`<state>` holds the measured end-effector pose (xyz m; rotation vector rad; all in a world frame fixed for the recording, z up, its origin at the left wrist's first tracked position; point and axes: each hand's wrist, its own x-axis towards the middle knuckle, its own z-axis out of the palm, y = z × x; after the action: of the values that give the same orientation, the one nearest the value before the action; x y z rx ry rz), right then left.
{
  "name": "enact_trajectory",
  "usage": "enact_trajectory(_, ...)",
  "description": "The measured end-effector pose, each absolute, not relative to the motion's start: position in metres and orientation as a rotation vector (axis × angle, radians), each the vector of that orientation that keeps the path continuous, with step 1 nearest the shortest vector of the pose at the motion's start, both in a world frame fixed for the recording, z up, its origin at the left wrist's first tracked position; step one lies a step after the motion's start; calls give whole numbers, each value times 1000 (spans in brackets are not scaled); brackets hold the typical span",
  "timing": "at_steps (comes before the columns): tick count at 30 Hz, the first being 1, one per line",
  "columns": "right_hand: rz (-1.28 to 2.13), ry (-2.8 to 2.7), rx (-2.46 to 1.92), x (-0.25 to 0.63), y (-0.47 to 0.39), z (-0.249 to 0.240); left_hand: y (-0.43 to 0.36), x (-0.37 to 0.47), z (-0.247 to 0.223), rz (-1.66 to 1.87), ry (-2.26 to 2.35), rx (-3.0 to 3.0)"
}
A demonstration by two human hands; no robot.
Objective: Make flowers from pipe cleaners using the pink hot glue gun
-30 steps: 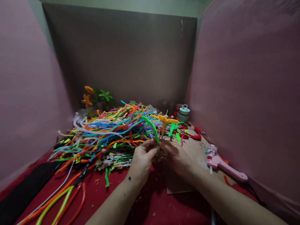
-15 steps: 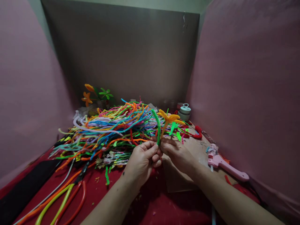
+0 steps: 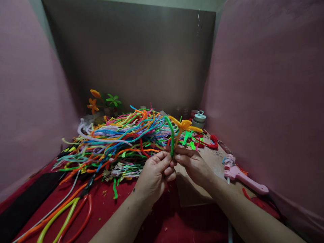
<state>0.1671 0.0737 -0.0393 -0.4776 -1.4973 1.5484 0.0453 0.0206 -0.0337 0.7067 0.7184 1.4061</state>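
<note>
Between my two hands stands an orange pipe-cleaner flower [image 3: 184,125] on a thin orange stem. Just left of that stem rises a green pipe-cleaner leaf [image 3: 172,135], its top bent over to the left. My left hand [image 3: 157,168] is closed, thumb and forefinger pinching the leaf's base. The fingers of my right hand [image 3: 191,163] are closed around the flower's stem, close beside the left fingertips. Where leaf and stem meet is hidden by my fingers.
A heap of colourful pipe cleaners [image 3: 121,135] lies behind my hands. Yellow-and-red-handled scissors [image 3: 87,199] are at the left. A pink glue gun [image 3: 244,179] lies at the right, near a brown board [image 3: 193,192]. Orange flowers [image 3: 93,105] and a lidded jar [image 3: 199,118] stand at the back.
The orange flower has turned and tilted slightly to the right. My right hand's fingers have shifted on the stem, and the green leaf's top is bent more sharply.
</note>
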Motion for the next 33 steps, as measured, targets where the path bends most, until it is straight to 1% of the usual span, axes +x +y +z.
enact_trajectory(6, 1577, -1333, -540, 165, 71, -40, 20, 46, -34, 1388, 651, 696)
enact_trajectory(15, 1380, -1570, -571, 171, 73, -39, 19, 43, -32, 1317, 601, 643)
enact_trajectory(25, 1641, -1433, -407, 168, 75, -38, 21, 43, -37, 1306, 628, 695)
enact_trajectory(30, 1591, -1443, -413, 170, 75, -39, 18, 43, -38, 1289, 653, 732)
enact_trajectory(33, 1532, -1452, -457, 171, 74, -41, 18, 45, -38, 1307, 754, 779)
